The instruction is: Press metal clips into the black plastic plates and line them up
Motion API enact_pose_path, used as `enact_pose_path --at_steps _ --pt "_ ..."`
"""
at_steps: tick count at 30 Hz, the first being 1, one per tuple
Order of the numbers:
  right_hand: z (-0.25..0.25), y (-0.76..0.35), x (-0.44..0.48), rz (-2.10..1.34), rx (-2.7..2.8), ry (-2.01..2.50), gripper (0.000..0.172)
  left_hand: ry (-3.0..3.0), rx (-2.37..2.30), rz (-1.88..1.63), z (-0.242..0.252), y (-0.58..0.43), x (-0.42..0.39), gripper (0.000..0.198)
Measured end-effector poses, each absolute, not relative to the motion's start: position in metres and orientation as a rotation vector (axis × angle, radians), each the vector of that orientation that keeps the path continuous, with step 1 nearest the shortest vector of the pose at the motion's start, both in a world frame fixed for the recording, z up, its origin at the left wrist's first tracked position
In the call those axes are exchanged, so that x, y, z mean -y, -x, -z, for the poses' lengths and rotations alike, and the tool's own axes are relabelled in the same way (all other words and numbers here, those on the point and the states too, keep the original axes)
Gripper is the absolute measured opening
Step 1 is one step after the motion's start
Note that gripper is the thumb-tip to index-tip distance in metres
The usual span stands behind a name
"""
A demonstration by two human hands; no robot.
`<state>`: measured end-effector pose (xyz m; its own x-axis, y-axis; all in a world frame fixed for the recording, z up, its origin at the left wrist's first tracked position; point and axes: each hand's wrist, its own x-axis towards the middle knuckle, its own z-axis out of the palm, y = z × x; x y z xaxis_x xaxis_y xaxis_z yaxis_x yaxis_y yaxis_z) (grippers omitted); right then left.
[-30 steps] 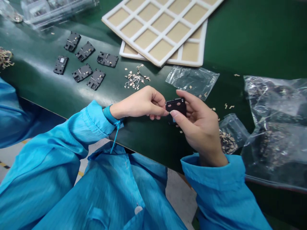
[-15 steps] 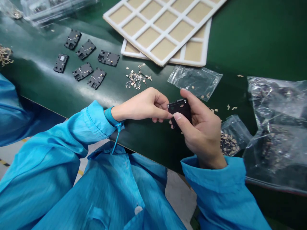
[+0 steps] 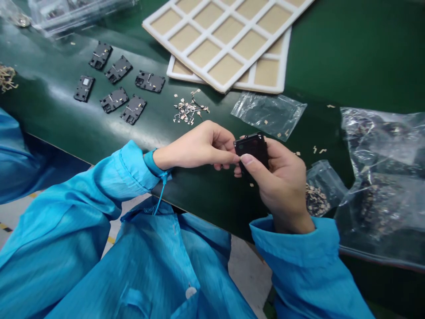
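A black plastic housing [image 3: 254, 148], flat and rectangular with shiny corner spots, is held above the green table. My right hand [image 3: 282, 181] grips it, thumb across the lower front and fingers behind. My left hand [image 3: 206, 144], with a teal strap at its wrist, is closed, thumb and curled fingertips at the housing's left edge; what lies between those fingertips is hidden. Beyond my left hand, a loose pile of small metal-and-flex pieces [image 3: 190, 109] lies on the table. Several similar black housings [image 3: 133, 109] rest to the left, one with a white square.
White-framed trays [image 3: 229, 48] overlap at the back. A clear zip bag [image 3: 268, 113] lies before them. Right of my right hand are a small bag of tiny parts [image 3: 317, 197] and larger plastic bags [image 3: 381, 177]. A co-worker's blue sleeve [image 3: 11, 155] shows at the left edge.
The housing has tilted and shifted slightly right. My right index finger has moved down from its top edge to behind it. My left hand has stayed nearly in place.
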<state>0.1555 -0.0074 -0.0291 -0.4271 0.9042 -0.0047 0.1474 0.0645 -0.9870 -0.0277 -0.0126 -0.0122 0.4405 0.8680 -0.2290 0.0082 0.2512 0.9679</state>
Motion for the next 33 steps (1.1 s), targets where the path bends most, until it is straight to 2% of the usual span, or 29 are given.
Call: enact_pose_path --at_steps 2,4,9,12,14,16,18,21,24,28,33 --pt "0.028 -0.155 0.007 -1.450 1.616 1.057 0.016 -1.191 -0.941 -0.708 0.012 0.028 0.013 0.012" --pt "0.028 -0.154 0.007 -1.501 1.539 1.056 0.020 -1.230 -0.970 -0.729 0.011 0.028 0.014 0.016" --pt "0.022 -0.154 0.005 -1.758 1.322 1.087 0.029 -1.780 -1.165 -1.060 0.014 0.033 0.016 0.017" --pt "0.019 -0.153 0.004 -1.990 1.304 1.032 0.040 -2.248 -1.020 -1.121 0.019 0.037 0.016 0.014" --pt "0.019 -0.155 0.003 -2.058 1.362 0.980 0.051 -2.362 -0.922 -1.156 0.021 0.038 0.016 0.014" --pt "0.022 -0.158 0.002 -1.998 1.430 0.948 0.062 -2.271 -0.920 -1.172 0.020 0.038 0.017 0.013" --pt "0.026 -0.163 0.001 -1.848 1.485 0.938 0.065 -2.028 -0.991 -1.148 0.017 0.037 0.018 0.013" --pt "0.029 -0.168 -0.001 -1.668 1.534 0.907 0.054 -1.605 -1.060 -1.086 0.013 0.034 0.018 0.018" --pt "0.025 -0.169 -0.002 -1.669 1.546 0.840 0.042 -1.319 -1.014 -1.039 0.013 0.033 0.016 0.020" --pt "0.018 -0.167 0.001 -1.686 1.536 0.843 0.048 -1.154 -0.957 -1.036 0.015 0.033 0.013 0.023" --pt "0.019 -0.165 0.002 -1.602 1.524 0.865 0.041 -1.115 -0.960 -1.040 0.015 0.034 0.013 0.024"
